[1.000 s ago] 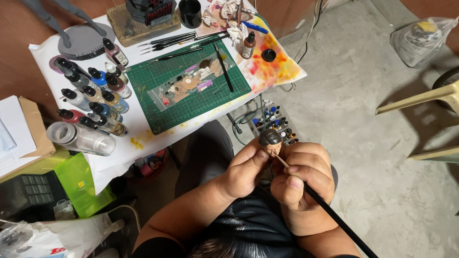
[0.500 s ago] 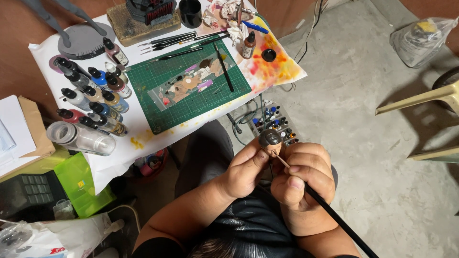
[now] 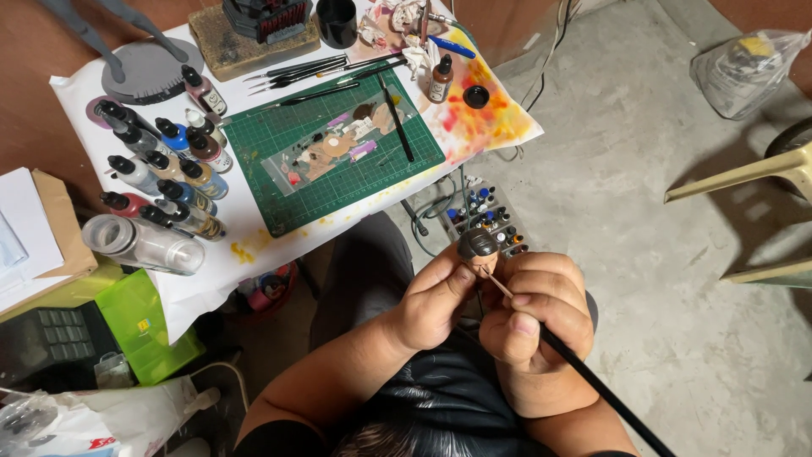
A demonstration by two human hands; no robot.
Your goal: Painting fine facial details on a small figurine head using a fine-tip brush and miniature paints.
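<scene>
Sitting low over the lap, the person holds a small sculpted miniature head with dark brown hair and a flesh-toned face (image 3: 479, 250) up between both hands. It is rounded, the hair glossy and dark on top, the paler face turned toward the right hand. The left hand (image 3: 431, 298) is curled nearly closed, its thumb and forefinger pinching the head from the side and below. The right hand (image 3: 534, 311) is folded tight around a long, thin black-handled paintbrush (image 3: 592, 381), whose lighter tip end touches the face of the head while the handle runs down past the wrist to the lower right.

Just beyond the hands, on the grey concrete floor (image 3: 643, 169), stands a small rack of paint pots with coloured caps (image 3: 487, 213). Further off is the paper-covered worktop (image 3: 220, 262), carrying a green cutting mat (image 3: 338, 156) with a clear sheet of mixed paint dabs on it, a cluster of dropper paint bottles with black caps (image 3: 161, 173), a clear plastic jar lying on its side (image 3: 139, 244), and several spare brushes (image 3: 296, 72) laid side by side at the far edge. A paint-stained orange and yellow paper (image 3: 486, 114) hangs off the right corner.
</scene>
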